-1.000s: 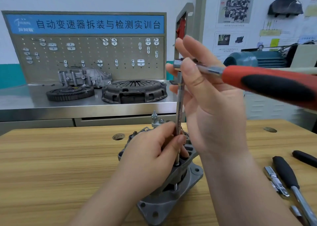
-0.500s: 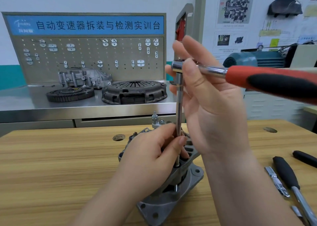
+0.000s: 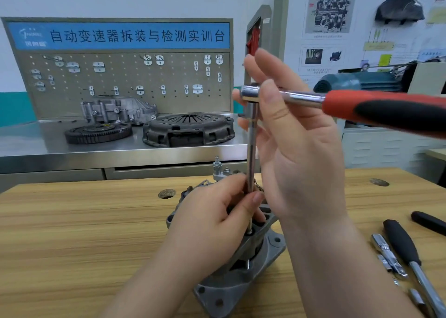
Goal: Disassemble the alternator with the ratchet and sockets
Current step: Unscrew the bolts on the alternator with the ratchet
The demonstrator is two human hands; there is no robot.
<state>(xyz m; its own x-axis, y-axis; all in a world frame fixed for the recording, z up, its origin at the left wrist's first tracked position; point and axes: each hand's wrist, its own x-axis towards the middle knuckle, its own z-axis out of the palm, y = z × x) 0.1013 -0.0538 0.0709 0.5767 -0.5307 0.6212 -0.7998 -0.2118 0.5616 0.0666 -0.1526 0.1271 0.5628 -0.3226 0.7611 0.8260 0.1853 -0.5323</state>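
Wood-grain table (image 3: pixel 72 233) filled the foreground, with two round holes (image 3: pixel 165 193) in its top. One alternator (image 3: pixel 241 286) stood on it near the middle, on its grey mounting foot, partly covered by the left hand (image 3: pixel 212 221).

That hand's thumb and curled fingers pinched the lower part of a single chrome extension bar (image 3: pixel 251 148). The bar stood upright, with its tip down in the alternator's housing. One ratchet (image 3: pixel 386 111), with a red and black handle, sat on the bar's top and reached out to the right. The right hand (image 3: pixel 301 153) held the ratchet's head end, the thumb laid across the chrome neck in front and the fingers nearly straight and close together behind it.

Two black-handled tools (image 3: pixel 401 243) lay at the table's right edge beside a few chrome pieces (image 3: pixel 386 252), too blurred to count.

Behind, a steel bench (image 3: pixel 72 153) carried three parts: one toothed flywheel (image 3: pixel 97 131), one clutch cover (image 3: pixel 188 129) and one aluminium casting (image 3: pixel 118 110).

Above them a pegboard (image 3: pixel 125 76) bore a blue banner (image 3: pixel 120 35) reading "自动变速器拆装与检测实训台" in white. The logo at its left could not be read. Wall posters (image 3: pixel 329 13) at the right had print too small to read.
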